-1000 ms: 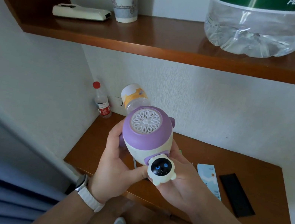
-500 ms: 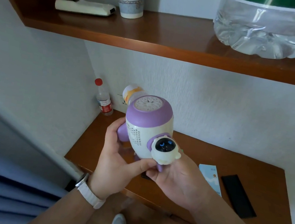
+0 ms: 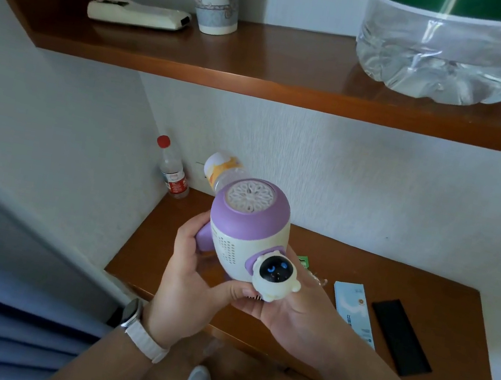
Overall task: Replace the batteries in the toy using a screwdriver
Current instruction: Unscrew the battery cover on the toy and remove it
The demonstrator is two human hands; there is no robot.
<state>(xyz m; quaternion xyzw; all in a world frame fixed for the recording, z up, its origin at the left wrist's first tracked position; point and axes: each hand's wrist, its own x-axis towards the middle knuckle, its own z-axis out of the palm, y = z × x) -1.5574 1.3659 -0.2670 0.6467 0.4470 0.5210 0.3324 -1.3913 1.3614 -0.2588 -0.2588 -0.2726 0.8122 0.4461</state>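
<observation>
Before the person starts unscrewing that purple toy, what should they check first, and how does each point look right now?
1. Toy held securely: ok, the left hand and the right hand both grip it above the desk.
2. Screwdriver within reach: cannot tell, none is clearly visible.
3. Battery cover facing the person: not ok, only the purple front grille and the little astronaut figure show.
4. New batteries ready: cannot tell, only a green item peeks out behind the toy.
5. A hand free for the tool: not ok, both are occupied.
</observation>
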